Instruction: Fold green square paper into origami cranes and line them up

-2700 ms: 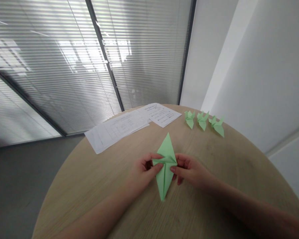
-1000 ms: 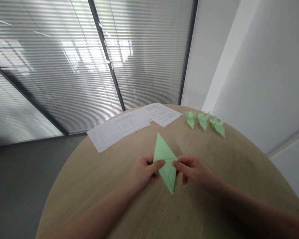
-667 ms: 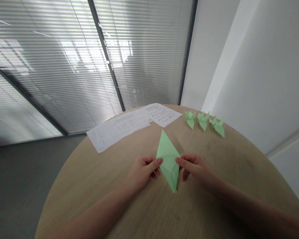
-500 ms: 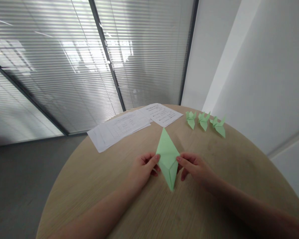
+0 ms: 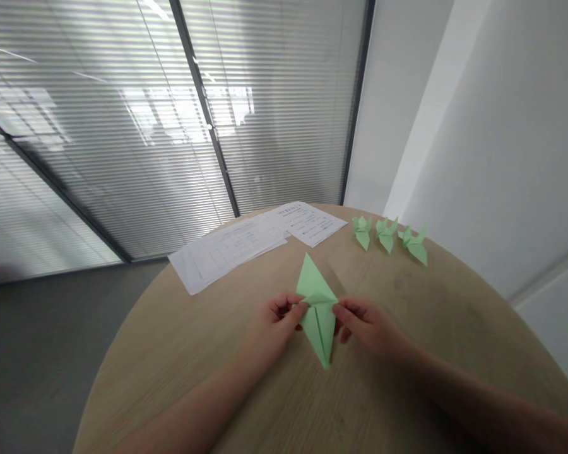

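Between my two hands is a piece of folded green origami paper (image 5: 318, 328), long and diamond-shaped, held a little above the table. Its upper part is a pointed flap, and a crease runs down the middle of the lower half. My left hand (image 5: 280, 318) pinches the left corner, thumb on top. At the right corner my right hand (image 5: 360, 321) grips the paper between thumb and fingers. The fingertips behind the paper are partly hidden.
Three folded green paper cranes (image 5: 387, 234) stand in a row at the table's far right. Printed white sheets (image 5: 231, 246) lie overlapping at the back left of the round wooden table (image 5: 170, 353). Behind are blinds (image 5: 284, 139) and a white wall (image 5: 502, 157).
The paper's middle has bent along a crosswise fold, and the upper flap now stands apart from the lower half. My left thumb has moved slightly inward over the paper. The view has tilted slightly.
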The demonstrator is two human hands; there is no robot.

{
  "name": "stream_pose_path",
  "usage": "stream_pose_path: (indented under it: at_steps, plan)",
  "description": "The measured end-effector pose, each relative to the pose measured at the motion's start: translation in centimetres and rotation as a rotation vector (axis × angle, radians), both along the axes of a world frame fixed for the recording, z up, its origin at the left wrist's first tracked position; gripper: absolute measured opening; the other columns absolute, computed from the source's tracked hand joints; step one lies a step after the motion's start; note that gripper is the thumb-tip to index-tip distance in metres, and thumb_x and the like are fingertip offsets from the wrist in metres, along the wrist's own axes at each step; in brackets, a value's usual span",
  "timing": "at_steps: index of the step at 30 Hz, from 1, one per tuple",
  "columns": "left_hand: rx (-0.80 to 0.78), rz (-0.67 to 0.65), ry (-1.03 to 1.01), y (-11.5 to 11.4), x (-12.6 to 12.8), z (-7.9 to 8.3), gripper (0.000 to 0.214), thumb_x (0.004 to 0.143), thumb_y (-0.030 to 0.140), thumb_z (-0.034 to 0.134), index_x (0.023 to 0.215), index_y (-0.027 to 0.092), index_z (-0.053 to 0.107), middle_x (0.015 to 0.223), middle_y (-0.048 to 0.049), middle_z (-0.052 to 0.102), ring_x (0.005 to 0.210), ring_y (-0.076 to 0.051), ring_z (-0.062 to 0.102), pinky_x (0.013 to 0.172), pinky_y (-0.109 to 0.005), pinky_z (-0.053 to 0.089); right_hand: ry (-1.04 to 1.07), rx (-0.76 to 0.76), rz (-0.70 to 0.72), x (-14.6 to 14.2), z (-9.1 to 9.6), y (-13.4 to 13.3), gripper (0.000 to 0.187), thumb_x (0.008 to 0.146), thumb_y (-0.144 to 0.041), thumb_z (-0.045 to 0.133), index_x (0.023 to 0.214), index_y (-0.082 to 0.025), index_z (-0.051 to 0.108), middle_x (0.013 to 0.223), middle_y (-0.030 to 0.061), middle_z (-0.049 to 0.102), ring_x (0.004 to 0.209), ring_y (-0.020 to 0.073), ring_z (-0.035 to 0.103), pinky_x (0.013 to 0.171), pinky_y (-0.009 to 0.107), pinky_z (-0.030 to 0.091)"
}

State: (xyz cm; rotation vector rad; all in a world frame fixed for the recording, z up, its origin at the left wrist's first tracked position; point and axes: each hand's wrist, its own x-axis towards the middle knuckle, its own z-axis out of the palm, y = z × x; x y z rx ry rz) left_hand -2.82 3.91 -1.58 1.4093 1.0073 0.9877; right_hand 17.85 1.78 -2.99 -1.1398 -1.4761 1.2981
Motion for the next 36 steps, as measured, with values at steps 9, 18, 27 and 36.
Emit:
stream_pose_path:
  at_steps: [9,18,27,36]
  plan:
    - [0.033,0.131,-0.149,0.1,0.2,0.0,0.034,0.078,0.036,0.073,0.077,0.022,0.043,0.064,0.0066,0.052,0.054,-0.012,0.055,0.049,-0.024,0.051,-0.151,0.108,0.040,-0.2,-0.4,-0.4,0.039,0.092,-0.053,0.053,0.074,-0.019,0.061,0.068,0.0026,0.066,0.057,0.0132,0.059,0.054,0.024,0.048]
    - [-0.069,-0.062,-0.084,0.3,-0.5,0.1,0.022,0.068,0.015,0.064,0.089,0.016,0.069,0.069,0.0012,0.062,0.062,-0.012,0.059,0.063,-0.025,0.049,-0.121,0.054,-0.036,0.0,0.0,-0.2,0.043,0.087,-0.061,0.058,0.071,-0.021,0.059,0.061,-0.0007,0.058,0.053,0.0146,0.057,0.051,0.027,0.047]
    - [-0.051,-0.210,0.003,-0.4,0.0,-0.4,0.055,0.069,0.011,0.065,0.122,0.022,0.059,0.094,-0.0038,0.069,0.081,-0.019,0.066,0.069,-0.028,0.050,0.001,-0.024,-0.088,0.1,-0.9,0.3,0.048,0.084,-0.067,0.059,0.080,-0.019,0.061,0.064,-0.0018,0.057,0.053,0.0133,0.057,0.049,0.026,0.049]
    - [0.067,-0.007,0.125,0.4,-0.5,-0.6,0.051,0.072,0.021,0.068,0.122,0.020,0.057,0.090,-0.0035,0.067,0.075,-0.019,0.062,0.062,-0.028,0.047,-0.081,0.125,-0.039,-0.2,-1.0,-0.7,0.067,0.081,-0.038,0.072,0.139,-0.024,0.042,0.101,0.0055,0.064,0.065,0.0131,0.064,0.053,0.025,0.051]
